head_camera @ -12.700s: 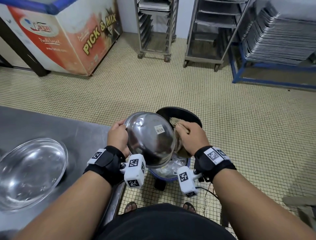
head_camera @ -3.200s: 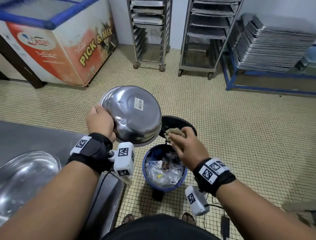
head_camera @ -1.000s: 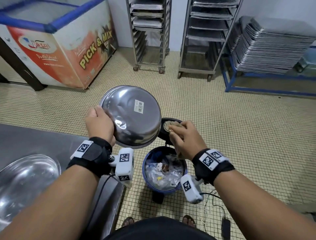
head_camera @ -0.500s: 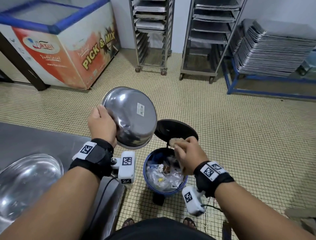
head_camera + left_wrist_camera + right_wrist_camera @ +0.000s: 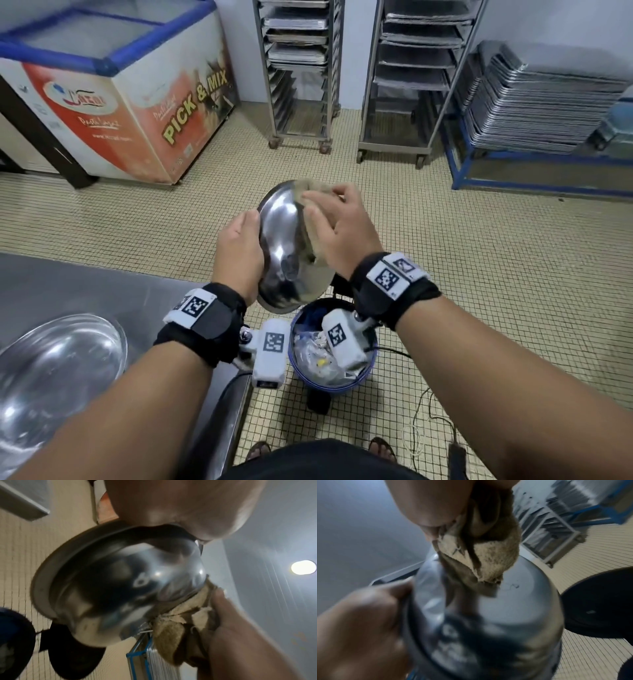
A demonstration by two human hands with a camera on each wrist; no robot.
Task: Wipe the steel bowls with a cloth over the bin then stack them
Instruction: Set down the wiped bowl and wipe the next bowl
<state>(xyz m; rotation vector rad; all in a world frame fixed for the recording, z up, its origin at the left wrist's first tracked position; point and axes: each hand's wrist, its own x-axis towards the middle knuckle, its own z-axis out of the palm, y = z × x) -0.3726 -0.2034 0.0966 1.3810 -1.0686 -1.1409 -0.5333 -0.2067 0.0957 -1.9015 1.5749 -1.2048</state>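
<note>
My left hand (image 5: pixel 239 246) grips the rim of a steel bowl (image 5: pixel 284 253), held on edge above the blue bin (image 5: pixel 368 371), its outer side turned toward me and to the right. My right hand (image 5: pixel 337 226) presses a beige cloth (image 5: pixel 313 240) against the bowl's outer wall. In the left wrist view the bowl (image 5: pixel 120 588) fills the middle with the cloth (image 5: pixel 185 615) at its base. In the right wrist view the cloth (image 5: pixel 488 561) lies on the bowl's flat bottom (image 5: pixel 505 608). A second steel bowl (image 5: pixel 51 370) sits upright on the steel table.
The steel table (image 5: pixel 102 291) runs along my left, its edge beside the bin. The bin's black lid (image 5: pixel 599 601) stands open behind it. A chest freezer (image 5: pixel 120 102), two tray racks (image 5: pixel 301 68) and stacked trays (image 5: pixel 534 102) line the far wall. Cables lie on the tiled floor (image 5: pixel 479 274).
My right hand has risen from over the bin and brought the cloth onto the bowl's outer side. The left hand has shifted the bowl right, over the bin, and tipped it more on edge.
</note>
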